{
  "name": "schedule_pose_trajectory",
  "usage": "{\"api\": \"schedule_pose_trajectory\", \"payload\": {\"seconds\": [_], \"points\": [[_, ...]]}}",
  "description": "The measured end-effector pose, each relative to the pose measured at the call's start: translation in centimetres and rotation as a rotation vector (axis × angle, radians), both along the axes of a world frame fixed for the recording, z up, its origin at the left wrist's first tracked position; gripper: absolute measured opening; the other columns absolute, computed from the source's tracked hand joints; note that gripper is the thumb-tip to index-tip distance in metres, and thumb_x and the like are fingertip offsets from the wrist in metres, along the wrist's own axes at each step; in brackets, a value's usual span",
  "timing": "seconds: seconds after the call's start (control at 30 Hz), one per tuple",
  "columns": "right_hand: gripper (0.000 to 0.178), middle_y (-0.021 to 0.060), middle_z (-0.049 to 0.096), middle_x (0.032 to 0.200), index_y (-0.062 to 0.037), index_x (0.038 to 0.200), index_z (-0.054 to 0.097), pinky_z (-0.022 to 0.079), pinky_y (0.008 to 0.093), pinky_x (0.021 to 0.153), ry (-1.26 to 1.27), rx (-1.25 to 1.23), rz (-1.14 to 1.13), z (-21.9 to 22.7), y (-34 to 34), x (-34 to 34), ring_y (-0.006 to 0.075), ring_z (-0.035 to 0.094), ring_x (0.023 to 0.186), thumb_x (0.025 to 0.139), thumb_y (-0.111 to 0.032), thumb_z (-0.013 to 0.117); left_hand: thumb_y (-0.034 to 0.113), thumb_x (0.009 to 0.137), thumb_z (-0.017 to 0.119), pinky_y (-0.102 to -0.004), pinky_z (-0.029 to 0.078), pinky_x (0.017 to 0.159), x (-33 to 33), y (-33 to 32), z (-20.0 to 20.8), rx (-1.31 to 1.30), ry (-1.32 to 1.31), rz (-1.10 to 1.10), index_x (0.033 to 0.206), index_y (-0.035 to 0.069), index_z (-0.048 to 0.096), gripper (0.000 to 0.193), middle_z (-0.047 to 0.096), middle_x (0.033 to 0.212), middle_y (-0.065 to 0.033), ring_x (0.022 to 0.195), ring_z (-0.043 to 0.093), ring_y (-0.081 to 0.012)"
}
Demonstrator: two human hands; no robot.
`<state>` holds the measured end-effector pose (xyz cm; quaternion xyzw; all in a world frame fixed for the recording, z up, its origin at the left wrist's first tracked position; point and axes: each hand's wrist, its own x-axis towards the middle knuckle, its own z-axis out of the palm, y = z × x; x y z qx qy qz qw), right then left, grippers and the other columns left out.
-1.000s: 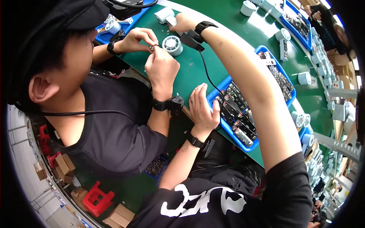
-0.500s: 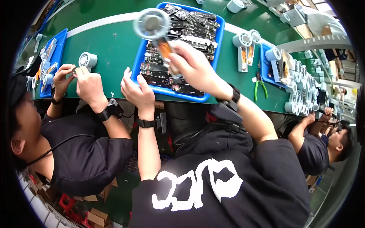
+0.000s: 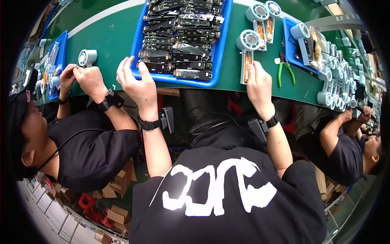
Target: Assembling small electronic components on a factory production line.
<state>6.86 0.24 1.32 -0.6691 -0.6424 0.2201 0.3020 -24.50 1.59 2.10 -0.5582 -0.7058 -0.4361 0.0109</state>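
Note:
At the table's edge, my right hand [image 3: 260,83] has its fingers closed on the lower end of a light-blue handheld fan [image 3: 248,40]. The fan lies with its round head away from me, and its uncovered handle shows an orange part inside. My left hand [image 3: 137,83] is empty, fingers apart, beside the near left corner of a blue tray [image 3: 215,69]. Rows of narrow black circuit boards [image 3: 178,34] fill that tray. Just beyond the held fan lie two more fans [image 3: 258,13] of the same kind, their handles also uncovered.
Green-handled pliers [image 3: 286,73] lie right of my right hand. Farther right are a small blue tray [image 3: 289,28] and several light-blue fans [image 3: 331,97]. On the left, a co-worker's hands [image 3: 87,79] work near another fan [image 3: 87,57]. A second co-worker sits at the far right.
My right hand has carried the fan from above the tray to the table on the right, beside the other two fans. My left hand stays open near the tray. The whole view has shifted.

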Motion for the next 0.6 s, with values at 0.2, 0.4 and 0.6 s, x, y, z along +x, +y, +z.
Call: {"api": "schedule_pose_trajectory", "payload": {"seconds": [0.2, 0.4, 0.6], "points": [[0.022, 0.0216, 0.067, 0.083, -0.0003, 0.115, 0.061, 0.052, 0.0404, 0.063, -0.147, -0.055, 0.057, 0.7, 0.3, 0.6, 0.0360, 0.066, 0.073, 0.100, -0.016, 0.057, 0.012, 0.091, 0.067, -0.0434, 0.045, 0.100, 3.1, -0.3, 0.4, -0.194, -0.061, -0.298, 0.118, 0.002, 0.068, 0.029, 0.062, 0.120, -0.0153, 0.113, 0.057, -0.0334], [0.024, 0.0131, 0.069, 0.090, -0.0033, 0.116, 0.065, 0.052, 0.0320, 0.059, 0.062, 0.084, 0.069, 0.8, 0.0, 1.9, 0.0217, 0.066, 0.069, 0.093, -0.007, 0.069, 0.010, 0.088, 0.070, -0.0423, 0.045, 0.099, 4.3, 0.2, 0.0, -0.246, 0.064, -0.265, 0.121, 0.004, 0.069, 0.033, 0.060, 0.118, -0.0144, 0.112, 0.056, -0.0321], [0.020, 0.0086, 0.068, 0.096, -0.0048, 0.108, 0.072, 0.051, 0.0254, 0.061, 0.104, 0.366, 0.287, 0.6, 1.1, 2.7, 0.0130, 0.062, 0.070, 0.090, 0.003, 0.070, 0.009, 0.089, 0.070, -0.0395, 0.047, 0.099, 4.3, -0.3, 0.6, -0.219, 0.114, -0.248, 0.123, 0.003, 0.068, 0.035, 0.062, 0.118, -0.0148, 0.111, 0.060, -0.0314]]}}
